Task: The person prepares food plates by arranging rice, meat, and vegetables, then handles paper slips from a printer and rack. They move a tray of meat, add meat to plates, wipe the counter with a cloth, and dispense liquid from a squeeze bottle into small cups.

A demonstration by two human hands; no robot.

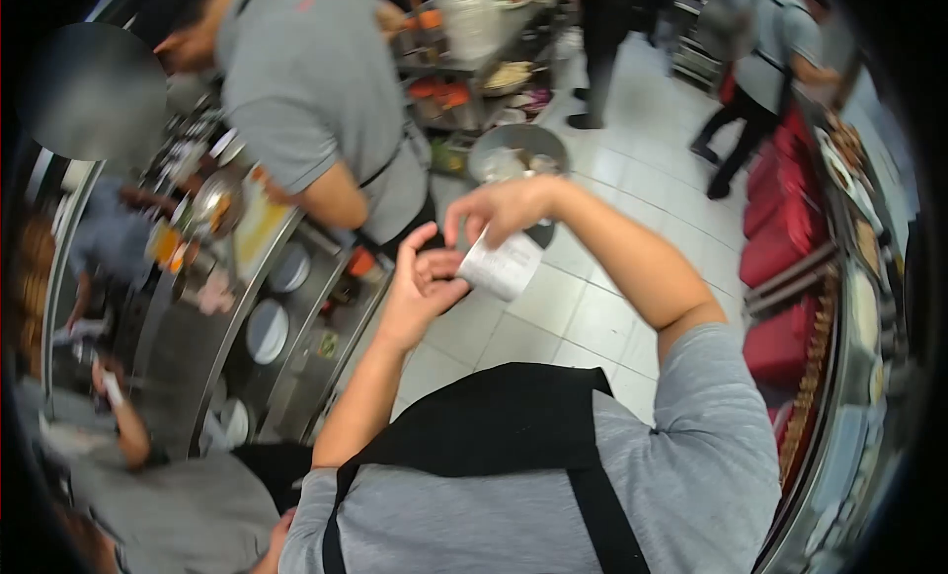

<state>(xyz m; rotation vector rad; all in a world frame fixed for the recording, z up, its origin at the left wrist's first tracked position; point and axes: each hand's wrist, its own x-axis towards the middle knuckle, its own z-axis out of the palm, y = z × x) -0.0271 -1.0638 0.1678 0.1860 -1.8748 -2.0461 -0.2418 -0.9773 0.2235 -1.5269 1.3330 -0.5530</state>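
Note:
A small white printed paper slip, like a receipt, hangs slightly curled in front of my chest. My right hand reaches in from above and pinches its upper edge, with the wrist bent downward. From the left, my left hand has its thumb and curled fingertips at the slip's left edge, while the index finger sticks up apart. The print on the paper is too blurred to read. Below both hands is the black apron over my grey shirt.
At left, a co-worker in grey leans over a steel counter with pans and food; plates sit on shelves below. Another person stands lower left. A large round metal container stands ahead on white floor tiles. Red bins line the right counter.

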